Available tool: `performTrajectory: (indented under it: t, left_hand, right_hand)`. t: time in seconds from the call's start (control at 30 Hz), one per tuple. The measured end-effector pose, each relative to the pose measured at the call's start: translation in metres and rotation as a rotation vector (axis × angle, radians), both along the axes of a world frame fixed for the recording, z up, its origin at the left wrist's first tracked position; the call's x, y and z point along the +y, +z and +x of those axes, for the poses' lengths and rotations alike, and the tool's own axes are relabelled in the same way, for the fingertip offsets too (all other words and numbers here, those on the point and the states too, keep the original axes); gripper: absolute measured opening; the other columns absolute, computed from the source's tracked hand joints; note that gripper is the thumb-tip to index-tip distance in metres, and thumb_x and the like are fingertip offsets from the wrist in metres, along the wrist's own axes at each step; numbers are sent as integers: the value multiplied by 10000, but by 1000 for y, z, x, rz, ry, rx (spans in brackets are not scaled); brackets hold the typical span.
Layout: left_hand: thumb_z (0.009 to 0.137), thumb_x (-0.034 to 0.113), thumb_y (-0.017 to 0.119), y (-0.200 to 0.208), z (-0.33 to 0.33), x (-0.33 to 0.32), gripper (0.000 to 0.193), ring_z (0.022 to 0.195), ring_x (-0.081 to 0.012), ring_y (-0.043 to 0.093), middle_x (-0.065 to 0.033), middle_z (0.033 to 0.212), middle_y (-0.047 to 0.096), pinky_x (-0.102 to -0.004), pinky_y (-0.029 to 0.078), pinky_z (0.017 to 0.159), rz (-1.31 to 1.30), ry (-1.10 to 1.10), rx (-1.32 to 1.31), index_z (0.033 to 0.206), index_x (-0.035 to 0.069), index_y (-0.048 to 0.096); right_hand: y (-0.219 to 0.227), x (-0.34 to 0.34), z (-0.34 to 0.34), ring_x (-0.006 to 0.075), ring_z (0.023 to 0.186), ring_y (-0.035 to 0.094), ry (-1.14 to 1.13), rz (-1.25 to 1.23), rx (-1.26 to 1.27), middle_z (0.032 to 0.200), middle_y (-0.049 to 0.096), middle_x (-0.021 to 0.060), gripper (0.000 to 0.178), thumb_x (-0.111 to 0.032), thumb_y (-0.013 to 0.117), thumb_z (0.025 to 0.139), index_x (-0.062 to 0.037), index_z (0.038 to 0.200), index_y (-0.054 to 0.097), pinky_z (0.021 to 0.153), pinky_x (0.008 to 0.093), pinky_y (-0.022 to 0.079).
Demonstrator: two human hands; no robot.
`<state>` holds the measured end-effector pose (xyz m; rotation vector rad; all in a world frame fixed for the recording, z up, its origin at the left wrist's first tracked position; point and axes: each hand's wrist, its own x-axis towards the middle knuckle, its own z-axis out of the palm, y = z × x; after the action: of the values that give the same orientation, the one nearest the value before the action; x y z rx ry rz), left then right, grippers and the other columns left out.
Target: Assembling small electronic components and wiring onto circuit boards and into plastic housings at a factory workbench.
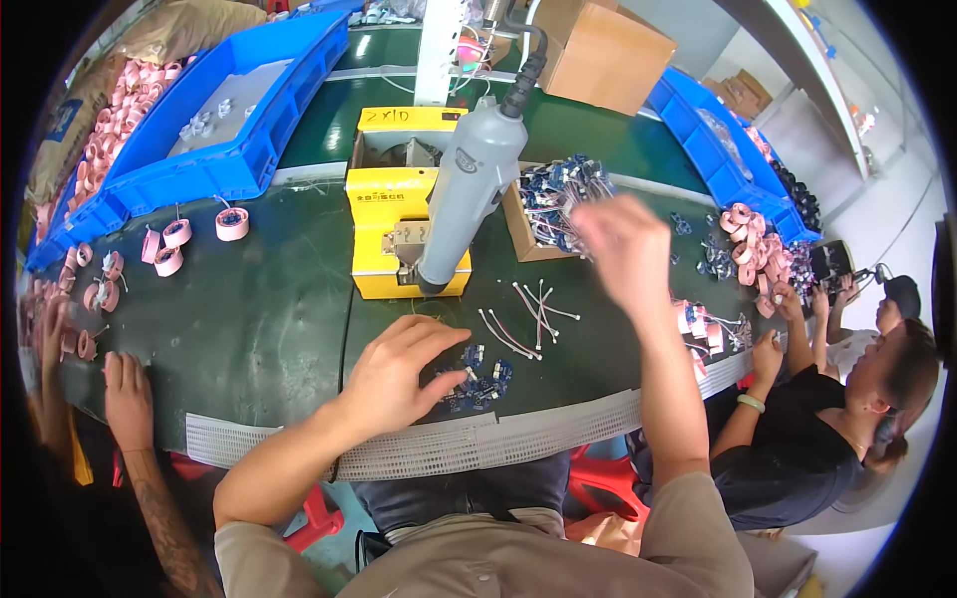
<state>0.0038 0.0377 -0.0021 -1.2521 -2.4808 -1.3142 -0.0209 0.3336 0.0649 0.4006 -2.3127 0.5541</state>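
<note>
Your left hand [399,367] is low over the worktop [274,334], its fingers loosely curved and parted, the thumb and fingertips at the near-left side of a small pile of blue circuit boards [482,383]. Whether the fingertips touch the boards is hard to tell.

Your right hand [628,244] is raised at the right side of an open cardboard box [518,231], which holds a heap of blue boards with pale wires [560,194]. Its fingers are bent and blurred, so you cannot tell from this view whether they grip anything.

Between your hands, several loose wires with white ends [539,321] lie crossed on the worktop, just beyond the small pile. Behind your left hand stands a yellow machine [384,224], with a grey cylindrical tool [474,169] upright but slightly tilted in front of it, a black cable at its top.

Farther left, a pink ring [232,234] lies near three others, in front of a blue tray [199,189]. To your right, more pink rings are heaped beside a second blue tray, near a co-worker in a black top [788,463].
</note>
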Motion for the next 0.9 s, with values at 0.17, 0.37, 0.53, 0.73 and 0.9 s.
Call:
performTrajectory:
  t: [0.17,0.37,0.53,0.73,0.9]
  left_hand:
    - [734,219,825,-3,-4,1,438,1096,-334,590,-110,1129,661,-421,507,944,-143,-150,130,1117,49,696]
    - [707,204,827,-4,-7,-6,405,1056,-307,596,-83,1118,659,-405,514,920,-192,-166,133,1075,76,716]
    - [695,173,833,-3,-9,-8,384,936,-289,618,-78,1009,662,-392,524,861,-222,-188,55,1042,60,711]
    - [738,202,816,2,-10,-10,364,927,-297,620,-94,1010,660,-402,525,840,-153,-114,18,1052,54,709]
    - [753,231,817,4,-19,-21,382,956,-297,612,-82,1019,649,-396,513,858,-292,-148,-5,1083,75,706]
  right_hand:
    - [9,29,-36,279,885,584,-359,385,145,925,648,80,155,-118,722,835,-58,976,745,806,401,449]
    - [-21,-6,3,296,881,615,-98,292,147,961,645,88,192,-137,748,802,-58,974,715,784,425,486]
    - [-56,-40,37,275,763,663,127,119,-518,860,661,102,188,-214,768,833,-46,908,728,664,365,520]
    - [-73,-50,24,283,714,667,97,11,-615,816,659,104,134,-162,725,851,-35,890,714,655,387,528]
    - [-63,-56,28,138,690,644,223,-323,-612,798,644,69,116,-99,635,962,-10,1035,644,628,303,532]
